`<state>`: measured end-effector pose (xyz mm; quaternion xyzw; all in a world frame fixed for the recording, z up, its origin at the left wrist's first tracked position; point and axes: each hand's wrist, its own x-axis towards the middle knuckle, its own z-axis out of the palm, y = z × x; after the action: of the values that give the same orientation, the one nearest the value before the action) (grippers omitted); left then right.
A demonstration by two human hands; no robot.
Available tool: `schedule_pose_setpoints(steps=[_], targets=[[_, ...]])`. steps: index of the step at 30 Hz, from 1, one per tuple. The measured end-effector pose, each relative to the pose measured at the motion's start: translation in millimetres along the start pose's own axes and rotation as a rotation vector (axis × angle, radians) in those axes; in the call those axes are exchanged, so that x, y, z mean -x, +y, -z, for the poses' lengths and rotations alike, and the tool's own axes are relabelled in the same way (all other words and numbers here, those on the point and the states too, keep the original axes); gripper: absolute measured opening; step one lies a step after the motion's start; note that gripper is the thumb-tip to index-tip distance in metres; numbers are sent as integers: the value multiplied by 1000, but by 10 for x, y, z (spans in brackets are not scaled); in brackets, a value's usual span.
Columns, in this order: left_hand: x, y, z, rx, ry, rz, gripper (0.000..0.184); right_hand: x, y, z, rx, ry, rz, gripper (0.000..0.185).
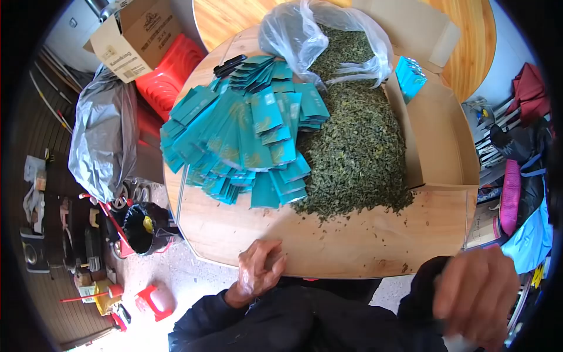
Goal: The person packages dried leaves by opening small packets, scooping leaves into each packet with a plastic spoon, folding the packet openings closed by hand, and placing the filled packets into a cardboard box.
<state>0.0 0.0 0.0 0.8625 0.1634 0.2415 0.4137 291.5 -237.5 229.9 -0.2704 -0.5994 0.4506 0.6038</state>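
Observation:
At the table's front edge, my left hand [259, 267] has its fingers curled but apart, with nothing between them. My right hand [478, 293] is raised at the lower right, close to the camera and blurred; its fingers bend downward and their tips are smeared. Many teal packets [234, 129] lie fanned out and overlapping on the left of the wooden table [281, 240]. Beside them is a large heap of dried green leaves [358, 146], which spills from an open clear plastic bag [293, 35]. A black pen-like object [230, 66] rests behind the packets.
An open cardboard box [440, 135] lies right of the leaves, with teal packets [410, 79] standing in it. Left of the table are red stools [173, 70], a carton [132, 44], a grey bag [102, 138] and a black-lined bin [141, 229]. Folded umbrellas and bags fill the right side.

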Motion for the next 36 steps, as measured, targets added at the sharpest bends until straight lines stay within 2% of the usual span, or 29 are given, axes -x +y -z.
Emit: schedule_pose_setpoints(steps=[2,3,6,8,11,13,16,18,19,21,24,25,26,27,29,31,33,36], targets=[[-121,69,13,122,-75,139,38,-60,64,-226,-85,37,201,14],[-40,56,6,217,-47,118,32,-140,122,-476,-109,47,282,13],[-74,29,93,300,15,138,33,-400,313,-682,-209,43,572,11],[-133,-5,169,301,45,125,34,-637,358,-664,-213,-15,557,10],[-335,161,447,16,80,-3,35,-703,303,-675,-194,-73,482,9],[-555,128,571,-260,166,-232,40,-661,277,-731,-166,-70,422,9],[-935,274,741,-622,201,-365,43,-555,311,-796,-138,63,427,10],[-1153,357,813,-710,175,-409,42,-444,407,-757,-235,-123,773,11],[-1244,370,827,-784,127,-426,40,-465,369,-765,-236,-124,779,11],[-1386,381,859,-936,16,-442,38,-533,246,-769,-168,-103,470,11],[-1500,331,867,-1056,-50,-495,33,-404,196,-730,-154,-116,380,11],[-1537,326,862,-1060,-57,-502,33,371,291,-637,-112,-37,297,8],[-1557,322,850,-1073,-59,-514,30,1131,456,-569,-74,44,211,15],[-1564,317,832,-1084,-63,-527,27,968,616,-610,-78,55,215,15],[-1604,299,821,-1092,-71,-546,25,152,978,-688,751,542,27,8],[-1620,279,836,-1106,-66,-560,23,18,1334,-618,833,540,-137,5],[-1617,254,841,-1079,-55,-594,23,124,1810,-577,705,595,-190,5],[-1632,236,860,-1100,-42,-608,23,144,2115,-532,742,655,-218,8]])
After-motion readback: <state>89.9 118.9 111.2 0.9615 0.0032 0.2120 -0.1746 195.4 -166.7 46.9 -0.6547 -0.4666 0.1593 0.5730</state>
